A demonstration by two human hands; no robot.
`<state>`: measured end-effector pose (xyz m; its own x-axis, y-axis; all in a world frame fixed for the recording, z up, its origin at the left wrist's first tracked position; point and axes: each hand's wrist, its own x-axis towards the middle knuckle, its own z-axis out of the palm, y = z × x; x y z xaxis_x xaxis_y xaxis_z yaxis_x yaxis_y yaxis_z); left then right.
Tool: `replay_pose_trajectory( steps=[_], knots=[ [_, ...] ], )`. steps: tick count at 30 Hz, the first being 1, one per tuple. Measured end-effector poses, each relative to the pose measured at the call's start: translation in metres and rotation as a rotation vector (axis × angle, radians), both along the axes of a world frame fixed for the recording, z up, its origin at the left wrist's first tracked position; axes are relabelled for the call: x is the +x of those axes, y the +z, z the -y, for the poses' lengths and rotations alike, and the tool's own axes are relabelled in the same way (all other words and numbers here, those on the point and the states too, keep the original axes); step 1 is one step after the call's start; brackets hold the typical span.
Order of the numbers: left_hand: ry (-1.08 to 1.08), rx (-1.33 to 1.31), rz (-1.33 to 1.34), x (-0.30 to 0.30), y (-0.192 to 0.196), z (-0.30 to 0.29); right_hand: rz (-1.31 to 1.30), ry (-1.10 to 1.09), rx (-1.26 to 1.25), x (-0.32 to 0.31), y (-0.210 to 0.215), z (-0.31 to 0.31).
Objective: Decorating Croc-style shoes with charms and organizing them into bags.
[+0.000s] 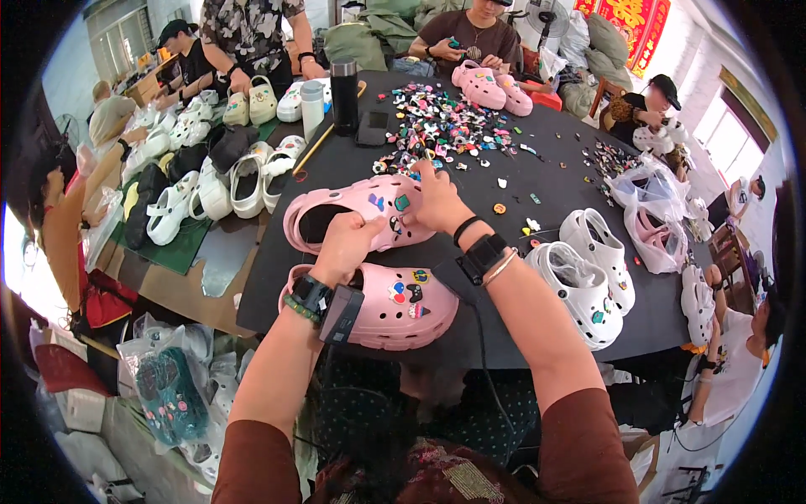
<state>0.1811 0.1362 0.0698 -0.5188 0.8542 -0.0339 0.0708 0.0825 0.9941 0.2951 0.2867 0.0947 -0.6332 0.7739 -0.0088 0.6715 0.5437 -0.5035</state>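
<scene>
Two pink clogs lie on the black table (pixel 537 160). The far pink clog (pixel 332 210) carries a few small charms on its top. My left hand (pixel 346 244) grips its near side, and my right hand (pixel 437 202) presses fingers on its toe end, next to a green charm. The near pink clog (pixel 403 307) sits under my left wrist, with several colourful charms fixed on its top. Both wrists wear dark bands.
A heap of loose charms (pixel 445 126) covers the table's middle, beside a dark flask (pixel 344 97) and a phone (pixel 374 128). White clogs (pixel 588 277) stand at right, more pale clogs (pixel 227 181) at left. Another pink pair (pixel 491 88) lies far off. Other people sit around.
</scene>
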Motion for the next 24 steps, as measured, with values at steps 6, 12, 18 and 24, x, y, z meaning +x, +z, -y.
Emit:
replay_pose_trajectory(
  steps=[6,12,18,24],
  knots=[
    [0.013,0.151,0.155,-0.007,-0.025,-0.017,-0.393,0.218,-0.1,0.028,-0.027,-0.023],
    [-0.002,0.142,0.119,-0.014,-0.033,-0.015,-0.665,0.161,-0.279,0.073,-0.042,0.0],
    [0.051,0.128,0.03,-0.014,-0.03,-0.021,-0.487,0.129,0.264,0.141,-0.08,0.044],
    [0.071,0.103,-0.018,-0.022,-0.015,-0.023,-0.402,0.051,0.482,0.167,-0.095,0.078]
  ],
)
